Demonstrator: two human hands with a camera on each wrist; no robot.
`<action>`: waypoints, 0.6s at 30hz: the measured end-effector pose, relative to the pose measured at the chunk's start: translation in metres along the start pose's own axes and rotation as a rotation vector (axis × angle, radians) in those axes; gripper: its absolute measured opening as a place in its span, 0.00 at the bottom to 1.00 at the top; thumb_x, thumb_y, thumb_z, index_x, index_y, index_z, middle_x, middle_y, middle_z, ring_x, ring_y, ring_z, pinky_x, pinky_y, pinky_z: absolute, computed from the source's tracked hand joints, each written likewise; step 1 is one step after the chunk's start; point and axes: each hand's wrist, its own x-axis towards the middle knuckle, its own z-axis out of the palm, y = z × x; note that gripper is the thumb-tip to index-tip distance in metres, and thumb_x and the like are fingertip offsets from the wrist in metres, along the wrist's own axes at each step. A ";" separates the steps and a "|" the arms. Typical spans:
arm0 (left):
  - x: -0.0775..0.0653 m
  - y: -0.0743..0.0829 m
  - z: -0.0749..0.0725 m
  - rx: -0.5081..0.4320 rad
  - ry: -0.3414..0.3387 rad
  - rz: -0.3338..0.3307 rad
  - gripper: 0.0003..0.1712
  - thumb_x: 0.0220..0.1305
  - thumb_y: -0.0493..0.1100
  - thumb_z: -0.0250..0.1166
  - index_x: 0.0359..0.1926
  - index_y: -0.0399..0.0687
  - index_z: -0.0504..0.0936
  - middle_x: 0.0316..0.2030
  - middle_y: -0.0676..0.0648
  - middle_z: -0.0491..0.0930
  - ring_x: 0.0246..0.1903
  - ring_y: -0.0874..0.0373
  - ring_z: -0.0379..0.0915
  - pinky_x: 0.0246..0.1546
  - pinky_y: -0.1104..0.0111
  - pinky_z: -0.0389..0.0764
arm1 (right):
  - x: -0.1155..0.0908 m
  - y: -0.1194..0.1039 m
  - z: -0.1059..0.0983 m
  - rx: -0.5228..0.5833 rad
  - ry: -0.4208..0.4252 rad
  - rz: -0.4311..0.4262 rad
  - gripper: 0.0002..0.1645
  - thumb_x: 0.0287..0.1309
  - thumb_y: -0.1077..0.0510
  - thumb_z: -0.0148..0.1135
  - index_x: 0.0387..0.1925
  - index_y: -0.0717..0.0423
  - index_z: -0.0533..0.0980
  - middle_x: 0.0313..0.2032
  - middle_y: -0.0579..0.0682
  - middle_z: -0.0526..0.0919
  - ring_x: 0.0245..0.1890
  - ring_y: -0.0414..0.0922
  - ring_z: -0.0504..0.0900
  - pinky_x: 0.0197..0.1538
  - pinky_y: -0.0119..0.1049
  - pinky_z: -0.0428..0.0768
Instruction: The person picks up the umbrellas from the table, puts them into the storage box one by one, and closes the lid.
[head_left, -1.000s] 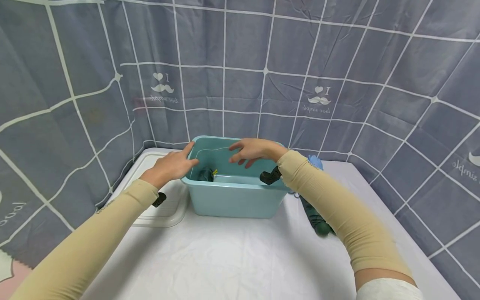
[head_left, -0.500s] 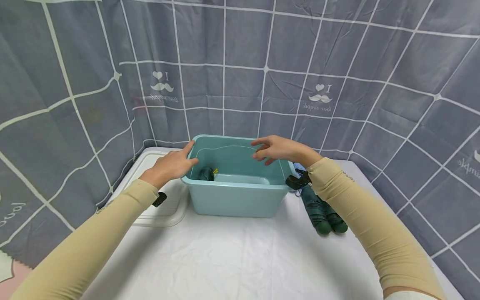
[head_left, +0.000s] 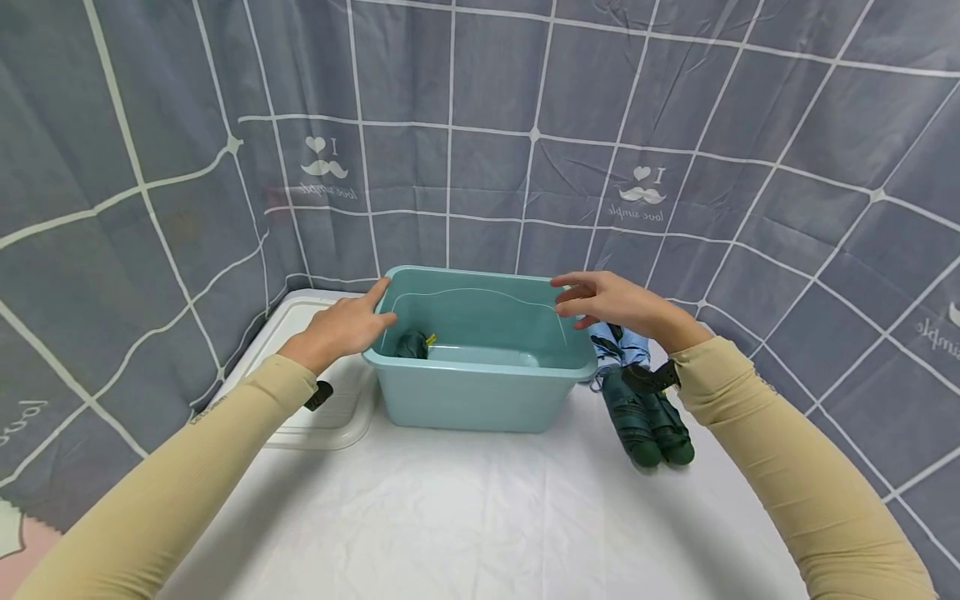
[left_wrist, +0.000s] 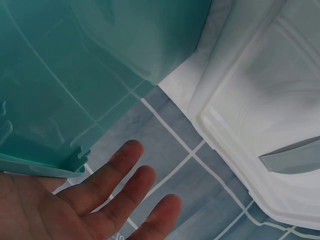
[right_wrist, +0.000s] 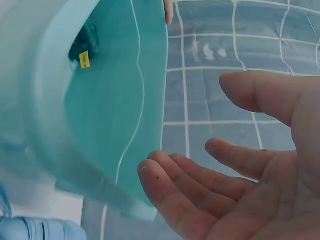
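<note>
A light teal plastic bin (head_left: 465,398) stands on the white-covered table. My left hand (head_left: 341,327) rests at its left rim, thumb over the inside edge, index finger along the back corner. In the left wrist view the other fingers (left_wrist: 122,195) stretch loosely outside the bin wall. My right hand (head_left: 618,304) hovers at the bin's back right corner, fingers loosely bent and nothing in them. Inside the bin, at the left end, lies a dark green bundle (head_left: 411,345) with a yellow tag (right_wrist: 84,60).
Two dark green rolled bundles (head_left: 630,425), like folded umbrellas, lie side by side right of the bin. Light blue ones (head_left: 634,347) lie behind them. A white lid (head_left: 330,421) lies at the bin's left. Grey gridded curtain (head_left: 487,175) surrounds the table's back and sides.
My right hand has moved right, from above the bin's middle to its back right corner, uncovering the bundles beside the bin. The left hand stays at the left rim.
</note>
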 end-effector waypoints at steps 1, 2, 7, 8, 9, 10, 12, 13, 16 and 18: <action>0.000 0.000 0.000 -0.001 0.000 0.000 0.44 0.73 0.62 0.42 0.82 0.63 0.33 0.75 0.33 0.59 0.70 0.32 0.60 0.53 0.37 0.72 | -0.003 0.002 -0.001 0.008 0.006 0.000 0.39 0.69 0.50 0.61 0.77 0.50 0.59 0.70 0.59 0.70 0.62 0.59 0.78 0.59 0.50 0.80; 0.000 0.000 0.000 -0.001 0.000 0.000 0.44 0.73 0.62 0.42 0.82 0.63 0.33 0.75 0.33 0.59 0.70 0.32 0.60 0.53 0.37 0.72 | -0.005 0.004 -0.003 0.013 0.010 -0.001 0.39 0.70 0.51 0.61 0.77 0.51 0.59 0.70 0.60 0.69 0.63 0.59 0.77 0.59 0.50 0.80; 0.000 -0.001 0.001 -0.001 0.006 -0.004 0.44 0.73 0.63 0.42 0.82 0.63 0.33 0.74 0.33 0.59 0.69 0.32 0.61 0.53 0.37 0.72 | -0.018 0.018 -0.008 0.016 0.033 0.015 0.40 0.70 0.50 0.61 0.77 0.53 0.58 0.70 0.61 0.69 0.61 0.57 0.79 0.58 0.49 0.80; 0.000 -0.001 0.001 -0.001 0.005 -0.005 0.44 0.73 0.63 0.42 0.82 0.63 0.33 0.74 0.33 0.59 0.69 0.32 0.61 0.53 0.37 0.72 | -0.020 0.021 -0.008 0.017 0.035 0.018 0.40 0.70 0.49 0.61 0.77 0.53 0.58 0.70 0.61 0.70 0.60 0.57 0.79 0.58 0.49 0.80; 0.000 -0.001 0.002 -0.001 0.004 -0.007 0.44 0.73 0.63 0.42 0.82 0.63 0.33 0.74 0.33 0.60 0.69 0.32 0.61 0.53 0.37 0.72 | -0.022 0.025 -0.009 0.022 0.036 0.020 0.40 0.70 0.49 0.61 0.77 0.53 0.59 0.70 0.61 0.70 0.59 0.56 0.80 0.58 0.49 0.80; 0.000 -0.001 0.002 0.000 0.002 -0.007 0.44 0.74 0.63 0.42 0.82 0.63 0.33 0.74 0.33 0.60 0.69 0.32 0.62 0.53 0.37 0.72 | -0.024 0.028 -0.010 0.027 0.037 0.021 0.40 0.70 0.49 0.61 0.77 0.53 0.59 0.70 0.61 0.70 0.58 0.56 0.80 0.58 0.49 0.80; 0.000 -0.001 0.003 0.001 -0.001 -0.008 0.44 0.74 0.63 0.41 0.82 0.63 0.33 0.74 0.32 0.60 0.69 0.32 0.62 0.53 0.37 0.72 | -0.028 0.035 -0.010 0.033 0.041 0.025 0.40 0.70 0.49 0.61 0.77 0.53 0.59 0.70 0.61 0.70 0.59 0.56 0.80 0.58 0.49 0.81; 0.000 -0.001 0.003 0.001 -0.001 -0.008 0.44 0.74 0.63 0.42 0.82 0.63 0.33 0.74 0.32 0.61 0.69 0.32 0.62 0.53 0.37 0.72 | -0.029 0.039 -0.011 0.036 0.044 0.028 0.40 0.70 0.49 0.61 0.77 0.53 0.59 0.70 0.61 0.70 0.59 0.56 0.79 0.57 0.49 0.81; 0.000 -0.001 0.002 0.002 0.004 -0.005 0.44 0.73 0.63 0.42 0.82 0.63 0.33 0.74 0.32 0.61 0.69 0.32 0.63 0.52 0.38 0.72 | -0.033 0.048 -0.012 0.048 0.051 0.030 0.41 0.69 0.49 0.61 0.77 0.55 0.58 0.70 0.63 0.70 0.63 0.58 0.76 0.58 0.50 0.81; 0.000 0.000 0.001 0.002 0.006 -0.005 0.44 0.73 0.63 0.42 0.82 0.63 0.33 0.74 0.32 0.61 0.69 0.32 0.63 0.52 0.38 0.72 | -0.035 0.055 -0.013 0.051 0.056 0.031 0.42 0.69 0.49 0.62 0.77 0.56 0.58 0.70 0.63 0.70 0.64 0.59 0.75 0.58 0.50 0.81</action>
